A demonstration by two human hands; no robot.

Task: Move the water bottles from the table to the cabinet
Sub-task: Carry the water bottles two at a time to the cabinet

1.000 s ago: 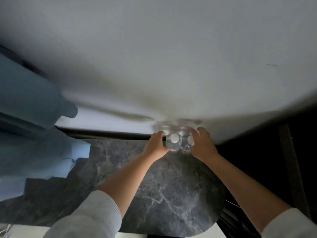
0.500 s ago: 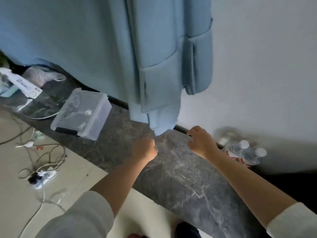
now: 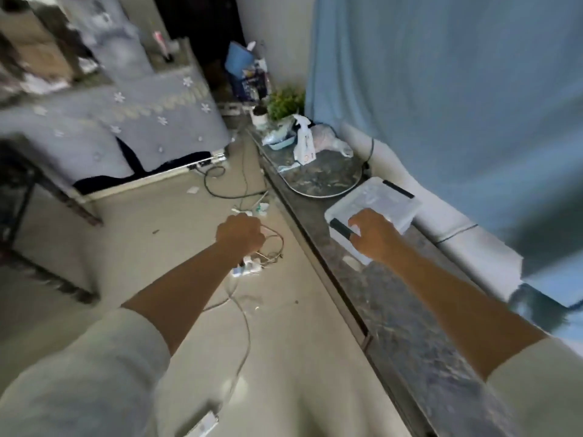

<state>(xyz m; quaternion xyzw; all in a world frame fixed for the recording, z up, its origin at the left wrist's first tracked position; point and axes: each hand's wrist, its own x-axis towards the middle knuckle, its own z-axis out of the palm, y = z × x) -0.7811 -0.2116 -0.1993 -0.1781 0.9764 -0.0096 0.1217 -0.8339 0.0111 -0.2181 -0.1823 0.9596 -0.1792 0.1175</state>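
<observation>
My left hand (image 3: 241, 232) is clenched on nothing over the floor; my right hand (image 3: 375, 236), loosely curled and empty, hovers above the clear box (image 3: 383, 203) at the ledge's front edge. No water bottles in view, presumably behind me.

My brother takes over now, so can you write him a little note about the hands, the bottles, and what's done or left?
Left hand: fingers curled, holding nothing, out over the floor.
Right hand: loosely curled, empty, over the clear plastic box on the dark marble ledge.
Water bottles: none in view right now. A second ago both hands set two by the wall on this ledge, and the view has turned away since.
Done: those two are put down.
Left: look for more bottles; I can't see a table with any from here.
</observation>
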